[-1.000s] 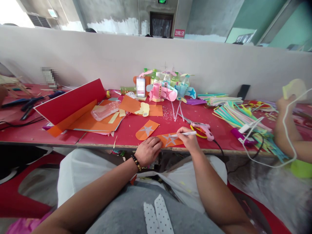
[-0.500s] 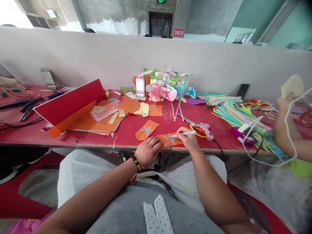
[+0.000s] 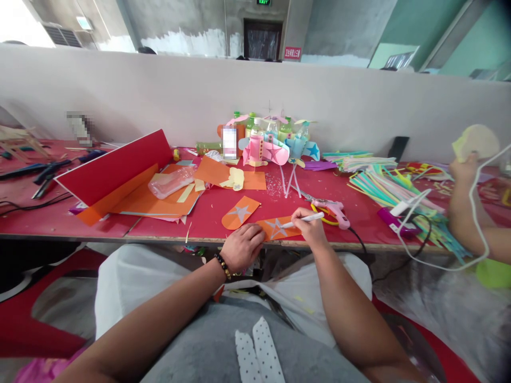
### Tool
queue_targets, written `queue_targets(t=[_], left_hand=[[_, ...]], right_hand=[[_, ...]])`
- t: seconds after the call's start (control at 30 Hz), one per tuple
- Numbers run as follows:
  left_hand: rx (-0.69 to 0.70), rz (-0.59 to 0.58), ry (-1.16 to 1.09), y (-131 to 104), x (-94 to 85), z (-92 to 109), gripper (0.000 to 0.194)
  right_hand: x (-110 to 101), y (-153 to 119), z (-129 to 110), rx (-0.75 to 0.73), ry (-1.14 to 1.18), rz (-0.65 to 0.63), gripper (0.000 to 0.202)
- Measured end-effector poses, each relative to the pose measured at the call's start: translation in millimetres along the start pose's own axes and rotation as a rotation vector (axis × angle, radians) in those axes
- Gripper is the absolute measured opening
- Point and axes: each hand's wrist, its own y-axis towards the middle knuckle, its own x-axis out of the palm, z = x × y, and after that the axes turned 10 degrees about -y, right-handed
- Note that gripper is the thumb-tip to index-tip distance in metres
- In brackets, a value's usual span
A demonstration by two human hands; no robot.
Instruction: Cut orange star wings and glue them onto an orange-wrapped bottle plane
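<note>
An orange paper piece (image 3: 294,224) with a grey star (image 3: 275,230) lies at the table's front edge. My left hand (image 3: 242,246) rests on its left end, fingers lying flat and holding nothing. Between thumb and fingers, my right hand (image 3: 310,226) grips a white marker pen (image 3: 312,217), its tip touching the star. A second orange piece (image 3: 228,218), rounded at one end and also bearing a grey star, lies just behind my left hand. A pink glue gun (image 3: 337,211) and yellow-handled scissors (image 3: 325,211) lie right of my right hand.
Decorated bottle planes (image 3: 257,149) stand at the back by a phone (image 3: 229,142). Left are orange sheets (image 3: 131,205), a red board (image 3: 120,170) and a clear plastic bottle piece (image 3: 170,185). Coloured strips (image 3: 393,189) and a white cable (image 3: 439,268) lie right, near another person's hand (image 3: 465,165).
My right hand has shifted slightly right, and the marker tip has moved a little lower on the star. My left hand stays put. The other person's hand has tilted its pale-yellow piece.
</note>
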Motion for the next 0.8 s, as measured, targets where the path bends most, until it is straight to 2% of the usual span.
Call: queue_targets(t=[0.8], left_hand=[[0.011, 0.002, 0.015, 2.1, -2.9, 2.8, 0.024]], right_hand=[[2.4, 1.7, 4.1, -0.05, -0.011, -0.048, 0.013]])
